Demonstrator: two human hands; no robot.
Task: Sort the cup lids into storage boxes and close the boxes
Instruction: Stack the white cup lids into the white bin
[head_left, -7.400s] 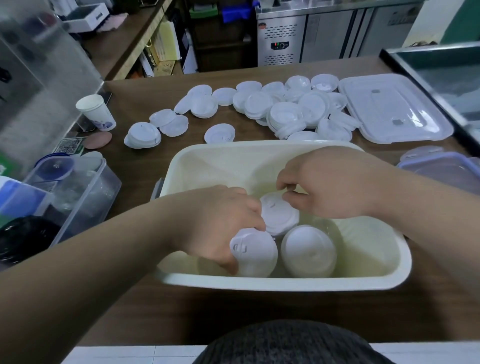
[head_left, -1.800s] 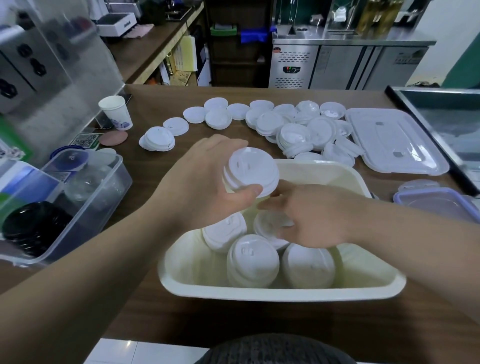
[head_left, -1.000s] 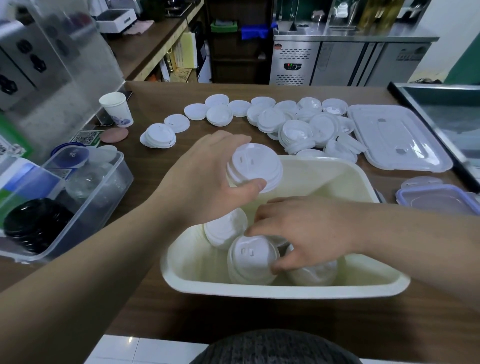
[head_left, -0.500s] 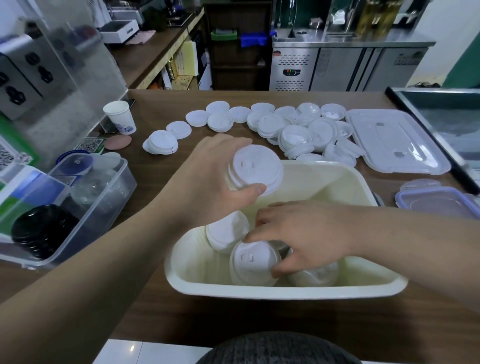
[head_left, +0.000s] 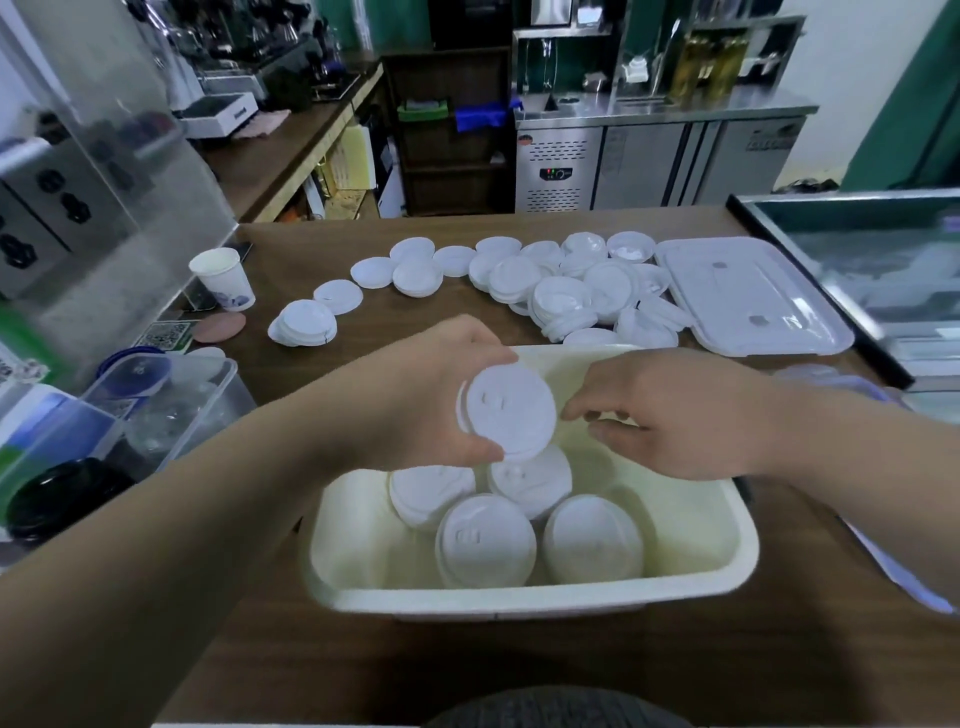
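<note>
A stack of white cup lids (head_left: 506, 413) is gripped by its rim in the left hand (head_left: 431, 400), above the cream storage box (head_left: 519, 597). The right hand (head_left: 675, 415) hangs just beside it, fingers loosely bent, seemingly holding nothing. More lid stacks (head_left: 485, 540) stand inside the box, and loose lids (head_left: 561, 280) litter the tabletop (head_left: 571, 665) beyond.

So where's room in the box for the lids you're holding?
The box floor is bare left of the four stacks, and right of them by the right wall. The middle is crowded. The left hand grips the held lids.
</note>
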